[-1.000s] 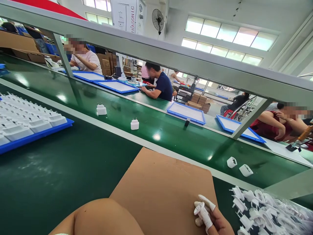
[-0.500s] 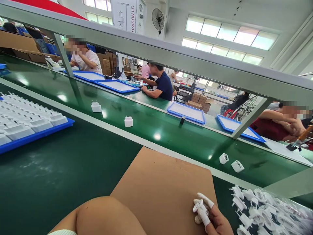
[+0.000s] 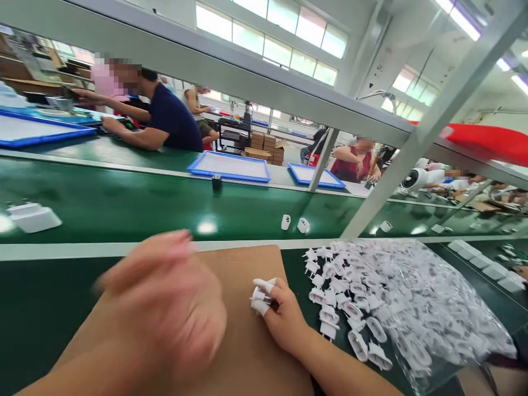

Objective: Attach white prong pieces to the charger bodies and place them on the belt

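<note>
My right hand (image 3: 278, 308), with white covers on its fingertips, pinches a small white plug piece (image 3: 259, 295) above the brown cardboard sheet (image 3: 243, 269). To its left, my left hand (image 3: 165, 302) is raised over the same sheet and smeared by motion; its fingers look curled, but whether they hold anything cannot be made out. Many loose white plug pieces (image 3: 330, 316) lie on the green table right of my right hand, beside and partly under a clear plastic bag (image 3: 437, 297) full of similar pieces.
Behind a pale rail (image 3: 317, 243), a green belt (image 3: 140, 209) carries white adapter housings (image 3: 37, 217) and a black piece (image 3: 216, 182). A slanted metal post (image 3: 383, 187) rises at the right. Across the belt are blue-rimmed trays (image 3: 231, 166) and several people at work.
The view has swung to the right, bringing the plastic bag into sight and losing the tray of white adapters. My left hand has come into view. My right hand still pinches the plug piece.
</note>
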The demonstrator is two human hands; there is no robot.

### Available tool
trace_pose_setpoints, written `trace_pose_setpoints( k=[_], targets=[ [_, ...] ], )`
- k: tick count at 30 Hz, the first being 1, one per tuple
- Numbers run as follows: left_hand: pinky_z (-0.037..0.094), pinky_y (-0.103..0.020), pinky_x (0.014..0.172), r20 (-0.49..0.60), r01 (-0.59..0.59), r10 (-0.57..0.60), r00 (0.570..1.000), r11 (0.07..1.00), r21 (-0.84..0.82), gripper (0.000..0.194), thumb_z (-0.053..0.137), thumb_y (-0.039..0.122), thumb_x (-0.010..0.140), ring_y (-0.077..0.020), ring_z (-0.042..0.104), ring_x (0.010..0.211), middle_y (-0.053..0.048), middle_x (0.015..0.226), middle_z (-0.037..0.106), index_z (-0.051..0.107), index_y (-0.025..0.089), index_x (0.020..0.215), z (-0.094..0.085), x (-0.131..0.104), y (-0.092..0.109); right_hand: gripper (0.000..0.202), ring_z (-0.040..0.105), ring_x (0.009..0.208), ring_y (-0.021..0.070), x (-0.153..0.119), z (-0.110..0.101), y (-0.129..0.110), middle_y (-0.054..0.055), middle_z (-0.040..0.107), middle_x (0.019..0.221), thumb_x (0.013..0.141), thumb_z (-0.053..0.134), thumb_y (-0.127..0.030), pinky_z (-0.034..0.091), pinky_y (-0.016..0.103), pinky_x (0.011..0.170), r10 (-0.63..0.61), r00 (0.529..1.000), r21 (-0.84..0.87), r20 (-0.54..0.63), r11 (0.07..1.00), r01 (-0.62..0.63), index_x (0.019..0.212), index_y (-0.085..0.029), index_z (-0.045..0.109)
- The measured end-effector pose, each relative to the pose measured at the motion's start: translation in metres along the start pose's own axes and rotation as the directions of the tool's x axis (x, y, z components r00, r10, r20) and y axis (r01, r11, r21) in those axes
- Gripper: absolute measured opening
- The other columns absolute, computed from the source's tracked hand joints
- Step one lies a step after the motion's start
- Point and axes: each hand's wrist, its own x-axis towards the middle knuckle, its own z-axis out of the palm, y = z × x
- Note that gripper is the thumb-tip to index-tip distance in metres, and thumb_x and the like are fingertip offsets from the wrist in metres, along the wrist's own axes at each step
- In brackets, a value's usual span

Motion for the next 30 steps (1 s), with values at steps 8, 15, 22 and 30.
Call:
trace_pose_setpoints(
  k=[8, 15, 22, 30],
  targets=[
    [0.050, -0.041, 0.103, 0.594, 0.300, -0.398, 0.699, 0.917, 0.263, 0.024, 0.055, 0.038, 0.091, -0.0298, 0.055, 0.127, -0.009, 0.125, 0.069, 0.067, 0.022, 0.105, 0.092, 0.008, -0.048, 0.024, 0.064, 0.083, 0.0202, -0.005, -0.025, -0.017, 0.004, 0.064, 0.090, 0.074, 0.067, -0.004, 0.050, 0.029, 0.069, -0.104, 0.994, -0.425, 0.026, 0.899, 0.105, 0.092, -0.020, 0.072],
    [0.052, -0.044, 0.094, 0.500, 0.448, -0.692, 0.521, 0.721, 0.529, 0.071, 0.078, 0.060, 0.074, -0.0428, 0.058, 0.127, -0.025, 0.131, 0.067, 0.065, 0.010, 0.123, 0.169, 0.016, -0.084, 0.018, 0.061, 0.082, 0.0186, 0.001, -0.028, -0.009, 0.003, 0.064, 0.089, 0.079, 0.070, -0.012, 0.045, 0.028, 0.068, 0.047, 0.996, -0.379, 0.080, 0.925, -0.013, 0.092, -0.023, 0.075],
    [0.050, -0.036, 0.081, 0.534, 0.435, -0.672, 0.514, 0.740, 0.513, 0.039, 0.065, 0.050, 0.085, -0.0324, 0.068, 0.106, -0.013, 0.114, 0.076, 0.074, 0.018, 0.104, 0.146, 0.019, -0.085, 0.038, 0.054, 0.068, 0.0142, 0.025, -0.035, -0.010, 0.002, 0.068, 0.076, 0.056, 0.088, -0.046, 0.043, 0.027, 0.063, 0.454, 0.891, 0.635, 0.007, 0.687, -0.355, 0.078, -0.019, 0.073],
    [0.051, -0.031, 0.074, 0.762, 0.396, -0.458, 0.457, 0.872, 0.287, 0.042, 0.065, 0.062, 0.083, -0.0239, 0.070, 0.088, -0.001, 0.099, 0.078, 0.077, 0.028, 0.105, 0.020, -0.027, -0.038, 0.041, 0.055, 0.071, 0.0124, 0.018, -0.033, -0.024, 0.003, 0.071, 0.084, 0.055, 0.089, -0.037, 0.044, 0.025, 0.063, 0.483, 0.874, 0.706, 0.052, 0.601, -0.375, 0.088, -0.017, 0.076]
  ],
)
